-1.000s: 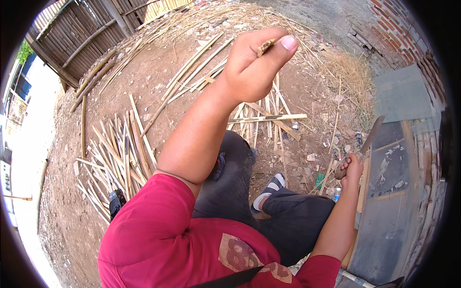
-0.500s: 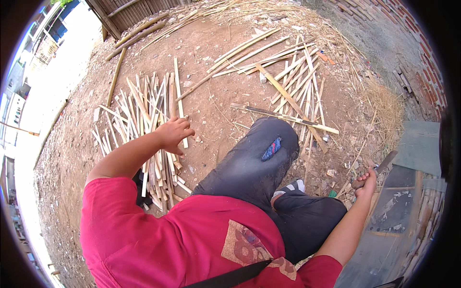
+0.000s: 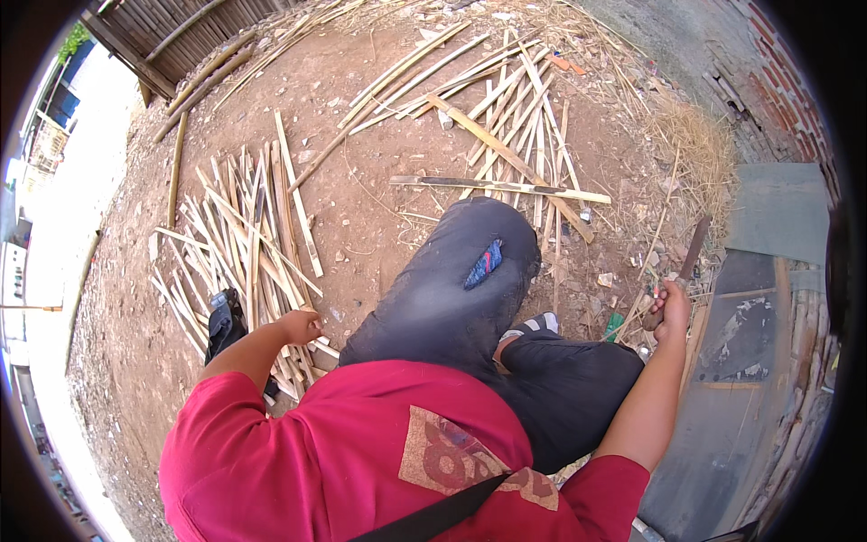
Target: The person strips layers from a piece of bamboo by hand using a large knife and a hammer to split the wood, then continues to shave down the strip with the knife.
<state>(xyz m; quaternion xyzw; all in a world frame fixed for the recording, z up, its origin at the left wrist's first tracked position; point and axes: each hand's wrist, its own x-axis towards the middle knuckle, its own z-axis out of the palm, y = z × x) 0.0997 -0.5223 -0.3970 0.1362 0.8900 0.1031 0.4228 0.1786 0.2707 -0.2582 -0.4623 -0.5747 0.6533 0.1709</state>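
Observation:
My right hand (image 3: 671,309), out to the right side, is wrapped around the handle of a machete (image 3: 694,248). Its long dark blade points away from me. My left hand (image 3: 299,327) is low over the near end of the left pile of split bamboo strips (image 3: 244,221), with its fingers curled in. What those fingers hold, if anything, is hidden. A second, looser heap of pale strips (image 3: 515,135) lies beyond my knee. Across it rests a strip with a dark-stained stretch (image 3: 492,184), along with a wider yellowish one (image 3: 519,158).
A black object (image 3: 226,323) lies beside the left pile. Grey sheets (image 3: 745,330) and a brick wall (image 3: 795,108) stand along the right. Dry straw (image 3: 704,154) borders the wall. Poles (image 3: 203,86) lie by a wooden fence (image 3: 172,41) at the far left.
My left hand has come down and nearer to me, its spread fingers now curled. The machete has stayed in my right hand, its blade now more upright. The view has shifted somewhat.

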